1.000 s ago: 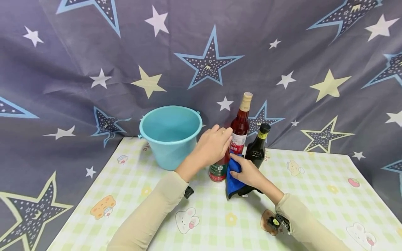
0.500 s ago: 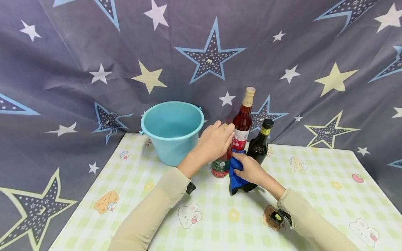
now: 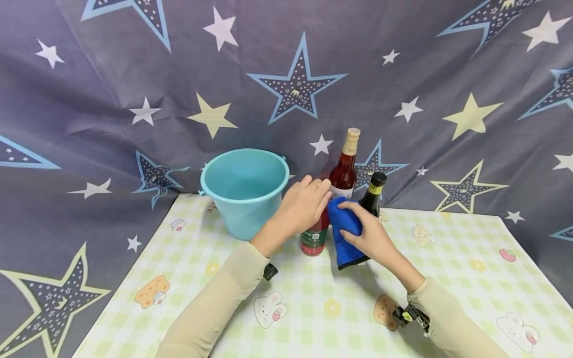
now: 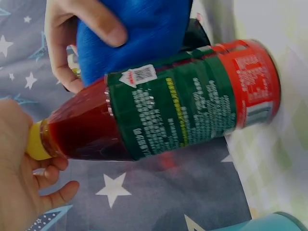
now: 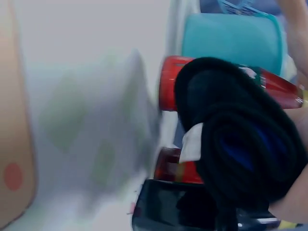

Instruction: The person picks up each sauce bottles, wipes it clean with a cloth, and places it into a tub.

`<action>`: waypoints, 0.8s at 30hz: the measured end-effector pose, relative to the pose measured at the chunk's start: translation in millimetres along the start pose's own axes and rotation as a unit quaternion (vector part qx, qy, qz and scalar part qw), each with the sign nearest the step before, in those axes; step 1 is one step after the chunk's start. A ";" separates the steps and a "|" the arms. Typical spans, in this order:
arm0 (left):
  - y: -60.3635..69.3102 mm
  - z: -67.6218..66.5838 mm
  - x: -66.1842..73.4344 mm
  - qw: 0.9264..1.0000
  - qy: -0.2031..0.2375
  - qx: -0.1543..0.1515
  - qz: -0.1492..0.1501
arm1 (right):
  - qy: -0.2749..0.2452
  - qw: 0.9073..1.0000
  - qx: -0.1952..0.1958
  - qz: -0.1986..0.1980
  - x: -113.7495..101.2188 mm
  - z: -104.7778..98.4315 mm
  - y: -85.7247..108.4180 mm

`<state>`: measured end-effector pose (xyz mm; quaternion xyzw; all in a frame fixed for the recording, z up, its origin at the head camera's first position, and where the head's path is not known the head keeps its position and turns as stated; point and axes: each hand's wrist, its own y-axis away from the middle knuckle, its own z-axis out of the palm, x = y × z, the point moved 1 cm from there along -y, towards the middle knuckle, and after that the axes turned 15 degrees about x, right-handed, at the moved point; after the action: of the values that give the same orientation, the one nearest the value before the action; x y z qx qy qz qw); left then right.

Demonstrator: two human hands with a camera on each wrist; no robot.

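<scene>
A bottle of red sauce (image 4: pixel 175 103) with a green and red label stands on the table, upright in the head view. My left hand (image 3: pixel 302 206) grips its yellow cap (image 4: pixel 37 140) from above, fingers around the neck. A folded blue cloth (image 3: pixel 345 228) with black edging is in my right hand (image 3: pixel 375 239), held between thumb and fingers. The cloth lies against the bottle's right side, at the upper part of its body. In the right wrist view, the cloth's dark edge (image 5: pixel 211 86) hides part of the bottle.
Behind the cloth stand a tall red bottle (image 3: pixel 343 174) with a cream top and a dark bottle (image 3: pixel 371 199) with a black cap. A blue bucket (image 3: pixel 246 219) is left of the held bottle. A starry curtain (image 3: pixel 250 59) hangs behind the checked table (image 3: pixel 201 283).
My right hand has raised the blue cloth along the bottle's side and moved slightly right. The cloth now covers the lower label of the tall red bottle. My left hand keeps its grip.
</scene>
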<state>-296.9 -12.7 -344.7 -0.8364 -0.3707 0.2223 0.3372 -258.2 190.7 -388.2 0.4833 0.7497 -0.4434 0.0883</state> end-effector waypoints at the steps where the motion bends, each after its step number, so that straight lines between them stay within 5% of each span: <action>1: 0.4 -1.4 -0.9 1.000 0.004 -0.007 -0.008 | -0.021 1.000 0.011 0.012 -0.1 -3.0 -2.5; 6: 2.8 -7.1 -4.5 0.999 0.024 -0.017 -0.046 | -0.134 0.983 0.048 0.114 -1.7 -17.0 -16.9; 12: 3.3 -6.5 -3.1 0.999 -0.013 0.002 -0.034 | -0.213 0.949 0.056 0.225 -2.7 -21.8 -30.2; 16: 4.0 -4.4 1.1 0.999 -0.019 -0.001 -0.026 | -0.231 0.941 0.049 0.244 -4.2 -20.7 -30.7; 24: 4.9 -5.8 -0.1 1.000 -0.013 0.013 -0.009 | -0.239 0.943 0.055 0.227 -7.5 -22.7 -36.4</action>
<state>-291.1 -17.6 -344.4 -0.8252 -0.3800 0.2352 0.3453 -276.9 197.8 -349.5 0.5248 0.5513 -0.5548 0.3359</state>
